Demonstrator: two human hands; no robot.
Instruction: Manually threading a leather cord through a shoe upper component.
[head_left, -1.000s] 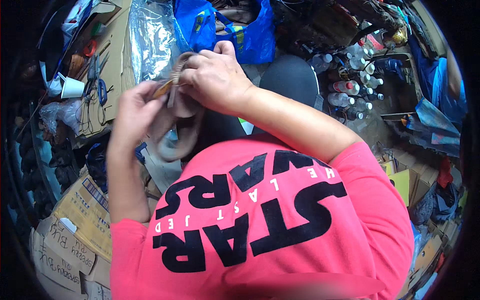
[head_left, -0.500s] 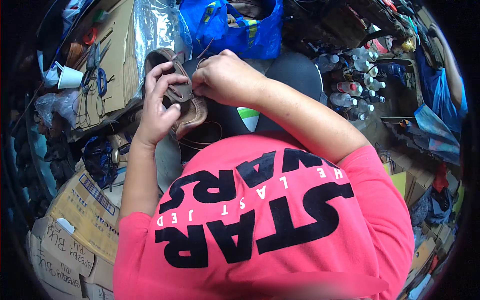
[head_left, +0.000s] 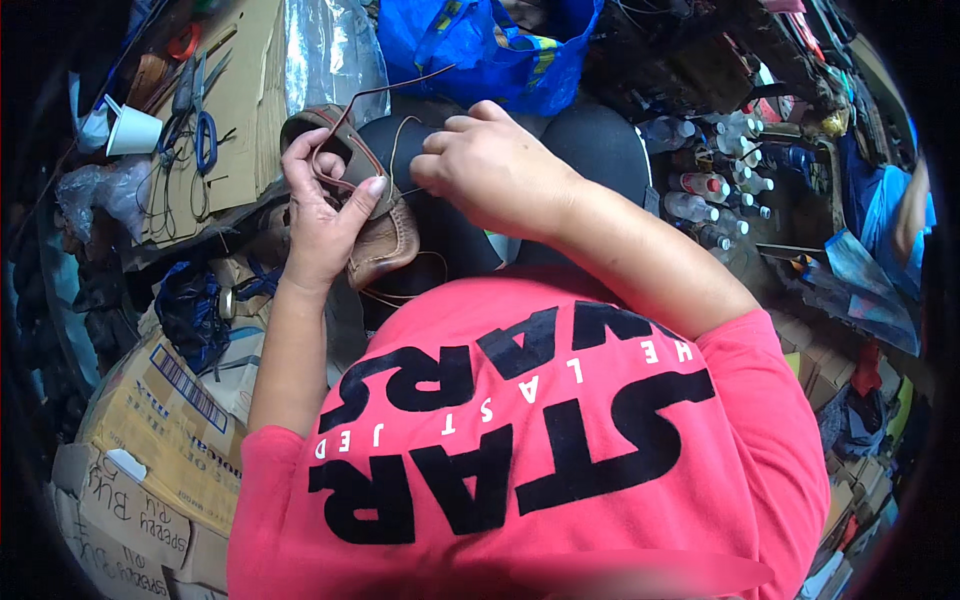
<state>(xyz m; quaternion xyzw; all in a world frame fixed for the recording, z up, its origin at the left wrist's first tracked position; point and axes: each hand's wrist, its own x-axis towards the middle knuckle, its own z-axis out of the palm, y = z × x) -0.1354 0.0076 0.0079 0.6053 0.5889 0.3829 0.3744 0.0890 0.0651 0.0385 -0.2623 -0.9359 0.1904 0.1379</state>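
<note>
A brown leather shoe (head_left: 385, 245) with a stitched toe rests by my lap, its toe toward me. My left hand (head_left: 325, 205) is closed on it, the thumb pressed on its upper and the fingers at its opening. A dark brown lace (head_left: 385, 88) rises from the shoe and bends off to the right. Thin tan thread (head_left: 402, 128) arcs between the shoe and my right hand, and more of it loops below the toe. To the right of the shoe, above my dark-clad knees, my right hand (head_left: 490, 165) is closed with fingers curled; what they hold is hidden.
Scissors (head_left: 203, 130) with blue handles lie on stacked cardboard (head_left: 245, 110) at the left, near a white cup (head_left: 133, 131). A blue bag (head_left: 480, 60) stands ahead. Several plastic bottles (head_left: 690, 207) crowd the right side. A cardboard box (head_left: 165, 430) sits lower left.
My right hand has drawn away from the shoe toward the right, and its fingers are off the upper. The lace now stands up in a long bend. My left thumb has come down onto the shoe.
</note>
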